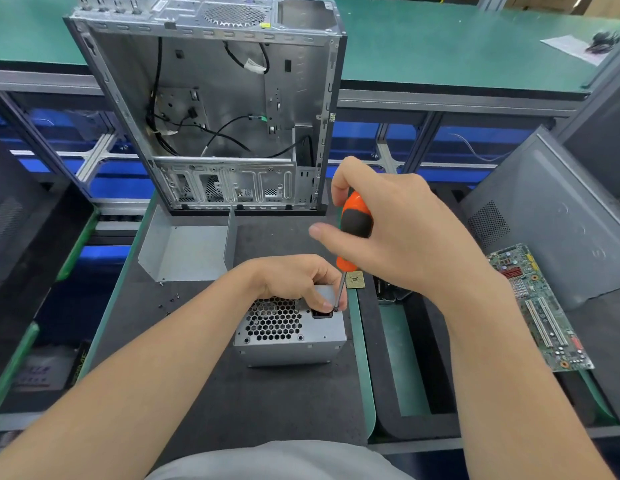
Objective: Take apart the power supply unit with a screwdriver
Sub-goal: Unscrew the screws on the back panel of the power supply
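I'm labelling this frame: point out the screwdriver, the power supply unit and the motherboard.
screwdriver [355,224]: head view, on the black handle band.
power supply unit [322,329]: head view, on its bare metal face.
motherboard [540,306]: head view, mid-board.

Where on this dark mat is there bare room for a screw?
Free: mat in front of the power supply, along the near edge, and behind it, right of the metal cover. Crowded: screws to its left; left hand, right hand, screwdriver and chip at its far right corner.
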`<move>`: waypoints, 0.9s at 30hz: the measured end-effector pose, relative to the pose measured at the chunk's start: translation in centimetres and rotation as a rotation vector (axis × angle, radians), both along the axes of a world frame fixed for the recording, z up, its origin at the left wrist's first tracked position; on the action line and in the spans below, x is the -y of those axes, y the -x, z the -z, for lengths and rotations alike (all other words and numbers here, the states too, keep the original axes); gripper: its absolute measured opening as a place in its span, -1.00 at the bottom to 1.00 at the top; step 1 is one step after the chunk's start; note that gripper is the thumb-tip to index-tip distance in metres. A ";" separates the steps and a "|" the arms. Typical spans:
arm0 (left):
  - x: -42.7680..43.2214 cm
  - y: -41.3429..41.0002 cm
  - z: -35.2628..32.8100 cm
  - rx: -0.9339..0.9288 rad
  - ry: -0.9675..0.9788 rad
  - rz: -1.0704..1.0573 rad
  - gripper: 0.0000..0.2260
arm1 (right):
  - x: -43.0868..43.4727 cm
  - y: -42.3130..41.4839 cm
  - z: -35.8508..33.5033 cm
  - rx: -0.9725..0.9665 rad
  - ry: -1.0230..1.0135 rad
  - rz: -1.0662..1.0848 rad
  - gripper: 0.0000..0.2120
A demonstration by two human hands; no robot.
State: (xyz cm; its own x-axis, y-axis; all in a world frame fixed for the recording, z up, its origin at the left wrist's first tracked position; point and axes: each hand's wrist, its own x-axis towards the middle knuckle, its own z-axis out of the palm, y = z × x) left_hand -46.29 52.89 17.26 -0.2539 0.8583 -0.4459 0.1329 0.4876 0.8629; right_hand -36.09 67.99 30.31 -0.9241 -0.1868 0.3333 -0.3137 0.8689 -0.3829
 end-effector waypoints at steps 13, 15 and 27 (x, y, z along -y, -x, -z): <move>0.1 0.5 0.2 0.048 -0.027 0.047 -0.85 | -0.7 0.1 -0.4 0.011 0.133 0.055 -0.62; 0.2 0.5 0.1 0.032 -0.036 0.056 -0.82 | -0.7 0.1 -0.5 0.009 0.127 0.059 -0.62; 0.1 0.4 0.3 0.082 -0.024 -0.010 -0.84 | -0.3 0.0 0.0 0.049 0.147 0.028 -0.64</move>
